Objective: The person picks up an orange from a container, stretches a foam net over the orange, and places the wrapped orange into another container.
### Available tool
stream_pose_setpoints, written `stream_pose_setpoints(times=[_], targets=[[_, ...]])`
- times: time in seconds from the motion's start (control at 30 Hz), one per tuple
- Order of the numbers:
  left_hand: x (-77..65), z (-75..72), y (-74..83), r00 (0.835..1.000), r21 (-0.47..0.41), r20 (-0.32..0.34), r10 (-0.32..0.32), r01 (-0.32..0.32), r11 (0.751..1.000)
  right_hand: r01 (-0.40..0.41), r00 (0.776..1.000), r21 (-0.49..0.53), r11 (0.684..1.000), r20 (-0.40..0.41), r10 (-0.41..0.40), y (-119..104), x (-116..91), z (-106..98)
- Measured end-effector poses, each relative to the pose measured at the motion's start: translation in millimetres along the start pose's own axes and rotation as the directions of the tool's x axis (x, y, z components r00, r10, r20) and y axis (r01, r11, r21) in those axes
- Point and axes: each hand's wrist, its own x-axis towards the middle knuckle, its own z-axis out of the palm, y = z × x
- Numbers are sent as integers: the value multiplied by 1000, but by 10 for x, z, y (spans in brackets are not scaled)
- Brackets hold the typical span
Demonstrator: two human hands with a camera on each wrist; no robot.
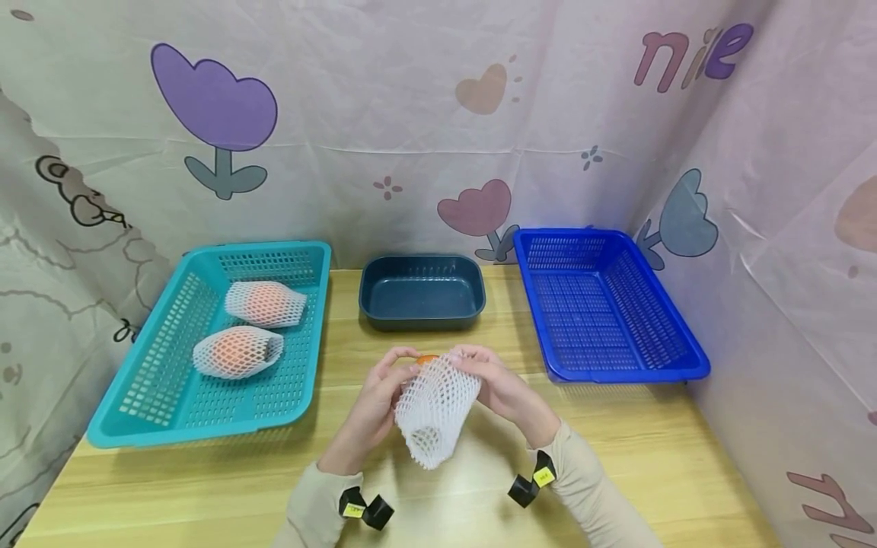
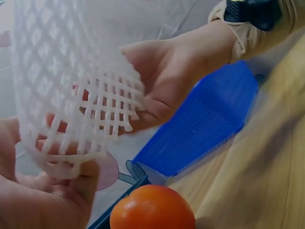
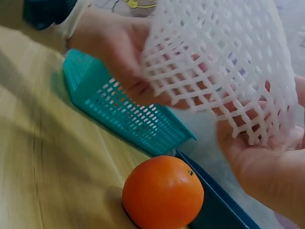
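A white foam fruit net (image 1: 438,407) hangs between my two hands, its open mesh end tilted down toward me in the head view. My left hand (image 1: 381,396) grips one side of the net's upper edge, and my right hand (image 1: 505,390) pinches the other side. The net looks hollow, with fingers showing through its mesh in both wrist views. A bare orange (image 3: 163,193) sits on the table just beyond the net, close to the dark tray. From the head view only a sliver of the orange (image 1: 428,358) shows; the net hides the rest.
To the left, a teal basket (image 1: 318,327) holds two net-wrapped orange fruits (image 1: 263,303). A dark blue-green tray (image 1: 422,323) stands at the back middle. On the right is a blue basket (image 1: 582,312). Printed curtains (image 1: 384,99) hang behind the wooden table (image 1: 226,487).
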Motion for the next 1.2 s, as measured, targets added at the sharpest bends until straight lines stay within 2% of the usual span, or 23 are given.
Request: stream_pose_setpoints(times=[0.07, 0.13, 0.2, 0.27, 0.33, 0.43, 0.53, 0.7, 0.8, 0.9, 1.03, 1.13, 1.2], targets=[[1, -6, -10, 998, 42, 27, -60, 58, 997, 14, 997, 55, 998, -72, -10, 2, 24, 3], [6, -17, -14, 992, 90, 81, -97, 89, 992, 22, 988, 69, 997, -154, -11, 4, 58, 12], [15, -32, -11, 984, 122, 129, -123, 107, 987, 21, 970, 65, 998, -242, -5, 18, 99, 15], [42, -50, -5, 982, 141, 134, -134, 115, 983, 14, 945, 52, 999, -327, 4, 44, 149, 10], [101, -63, 0, 991, 151, 78, -107, 95, 984, 9, 912, 31, 999, -409, 4, 84, 201, -6], [228, -83, -6, 996, 165, -71, -48, 60, 984, 9, 860, -11, 1000, -509, -13, 169, 281, -48], [367, -116, -35, 980, 200, -201, 8, 33, 979, 7, 810, -34, 999, -586, -26, 283, 361, -111], [507, -208, -142, 940, 262, -340, 41, 53, 964, -21, 751, -66, 998, -660, -28, 498, 462, -234], [539, -261, -231, 921, 287, -387, 41, 78, 955, -61, 713, -106, 992, -700, -31, 610, 481, -285], [564, -314, -321, 911, 311, -409, 51, 87, 946, -95, 682, -181, 979, -728, -68, 705, 488, -320], [585, -379, -430, 898, 353, -433, 84, 83, 932, -139, 663, -302, 943, -736, -138, 790, 488, -332], [591, -415, -499, 881, 435, -448, 150, 68, 898, -163, 654, -382, 910, -732, -190, 825, 484, -322], [602, -446, -551, 865, 523, -447, 225, 49, 851, -176, 648, -453, 874, -722, -243, 844, 486, -323]])
